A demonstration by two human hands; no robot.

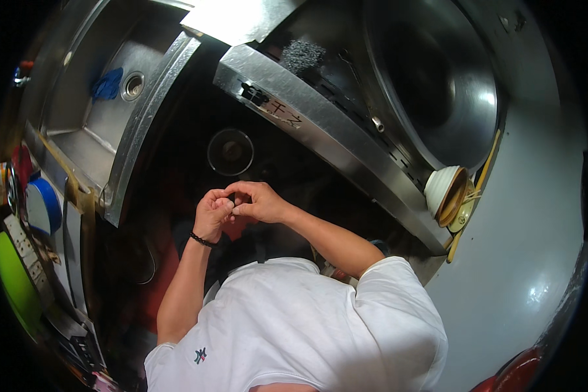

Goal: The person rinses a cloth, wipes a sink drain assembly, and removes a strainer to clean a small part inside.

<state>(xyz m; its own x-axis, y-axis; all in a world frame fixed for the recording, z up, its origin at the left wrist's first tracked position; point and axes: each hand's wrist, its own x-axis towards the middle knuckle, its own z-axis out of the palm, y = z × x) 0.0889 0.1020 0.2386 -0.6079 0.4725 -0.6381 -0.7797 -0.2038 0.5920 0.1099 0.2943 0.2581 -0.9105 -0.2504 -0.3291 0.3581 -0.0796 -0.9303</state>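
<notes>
My left hand, with a dark beaded bracelet at the wrist, meets my right hand in front of my body. Both hands are raised, their thumbs and fingertips pinched close together. Whether something small lies between the fingers cannot be made out. Beyond them, low in the shadow, is a round vessel or lid with a pale rim; neither hand touches it. The white shirt I wear fills the lower part of the view.
At left, a steel sink holds a blue cloth beside its drain. A steel stove front crosses to the right, bearing a scouring pad, a large wok and bowls. A green board stands far left.
</notes>
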